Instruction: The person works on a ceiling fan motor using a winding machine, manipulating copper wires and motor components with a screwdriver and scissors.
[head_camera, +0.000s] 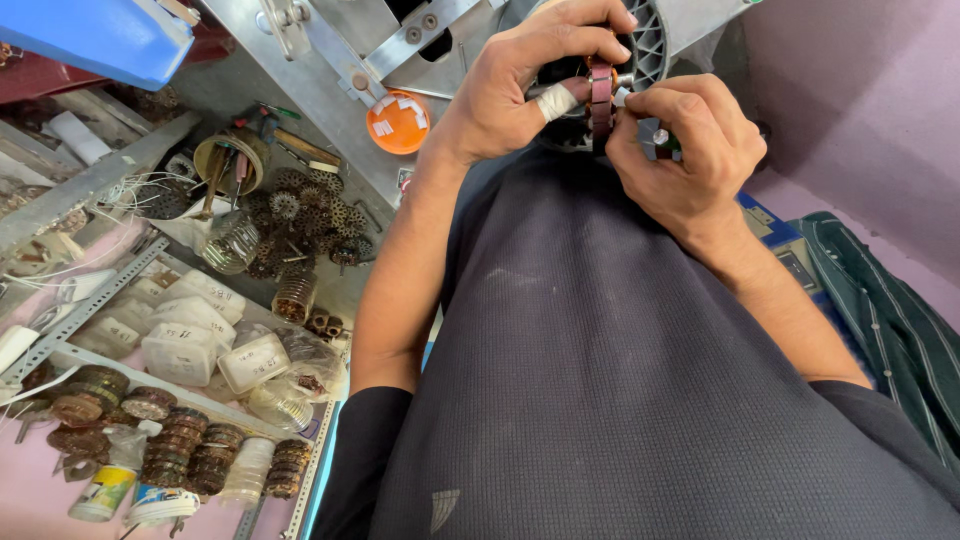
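My left hand (520, 85) reaches up from the lower left and grips a round motor stator (601, 95) with reddish windings, a white bandage wrapped on its thumb. My right hand (690, 150) closes against the stator's right side, fingers curled around a small grey and green part (658, 140). Behind both hands stands a grey slotted round housing (648, 45). My dark grey shirt fills the lower middle of the view.
A shelf on the left holds stacked stator rings (190, 455), white plastic boxes (180, 350), glass jars (232, 243) and black toothed cores (300, 215). An orange lid (398, 122) lies near a grey metal frame (330, 80). A striped cloth (890, 310) lies at right.
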